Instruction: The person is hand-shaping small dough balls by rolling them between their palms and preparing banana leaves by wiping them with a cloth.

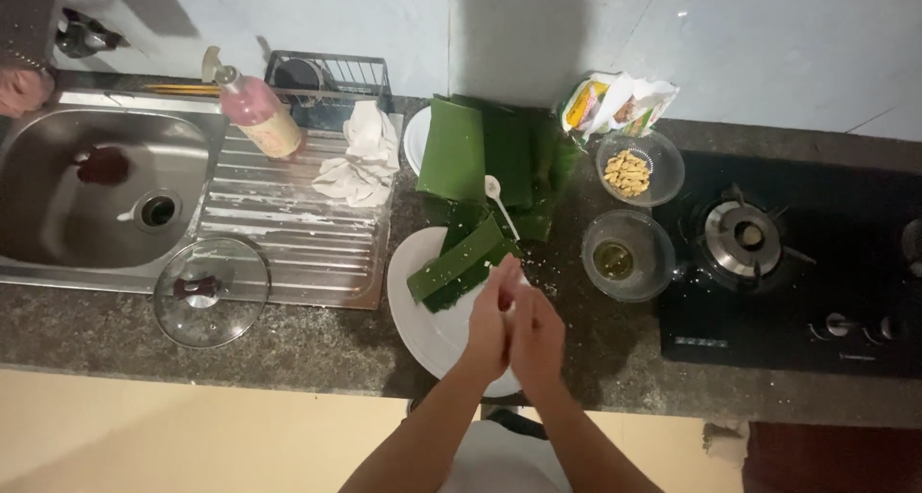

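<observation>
Hands' grip (514, 325) together above dark granite counter (317, 344).

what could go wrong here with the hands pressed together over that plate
Both hands, left and right, are pressed together over the white plate, which seems to overhang the counter edge; a downward bump might tip it. The folded leaf strips lie near the plate's far rim and could slide off. The glass bowl of liquid sits close to the right hand, so a sideways elbow or wrist move may knock it.
</observation>
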